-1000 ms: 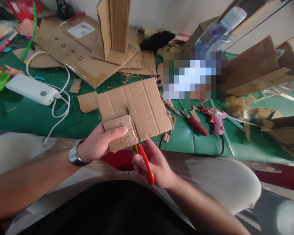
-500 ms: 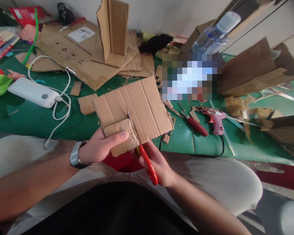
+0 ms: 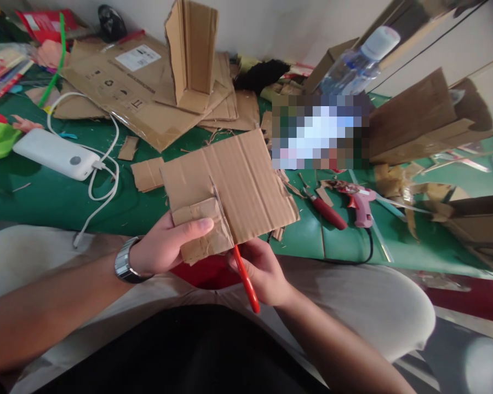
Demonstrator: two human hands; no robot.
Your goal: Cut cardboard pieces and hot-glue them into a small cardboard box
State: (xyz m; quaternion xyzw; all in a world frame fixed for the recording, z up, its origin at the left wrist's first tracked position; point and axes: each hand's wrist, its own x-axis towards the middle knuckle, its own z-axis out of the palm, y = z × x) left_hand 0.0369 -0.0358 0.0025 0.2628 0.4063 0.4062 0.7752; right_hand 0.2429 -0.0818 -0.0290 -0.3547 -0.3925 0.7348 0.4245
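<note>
My left hand (image 3: 164, 241) pinches a small cardboard piece (image 3: 199, 219) against a larger corrugated cardboard sheet (image 3: 238, 180), thumb on top and fingers hidden beneath. In my right hand (image 3: 265, 271) are red-handled scissors (image 3: 246, 284), its fingers closed around the handles. One blade lies over the large sheet, along the right edge of the small piece; the other blade is hidden below the cardboard. A narrow cardboard strip (image 3: 148, 174) rests on the green table just left of the sheet.
A white power bank (image 3: 55, 153) with a looped cable lies at the left. Flattened cardboard (image 3: 119, 82) and an upright folded piece (image 3: 195, 54) stand behind. To the right are a red-handled tool (image 3: 328, 212), a pink glue gun (image 3: 361, 205), a bottle (image 3: 353, 65) and cardboard boxes (image 3: 419, 120).
The large sheet has turned slightly, its right corner shifting right. The scissor handles have come closer together, and the small piece has moved a little left with my left hand.
</note>
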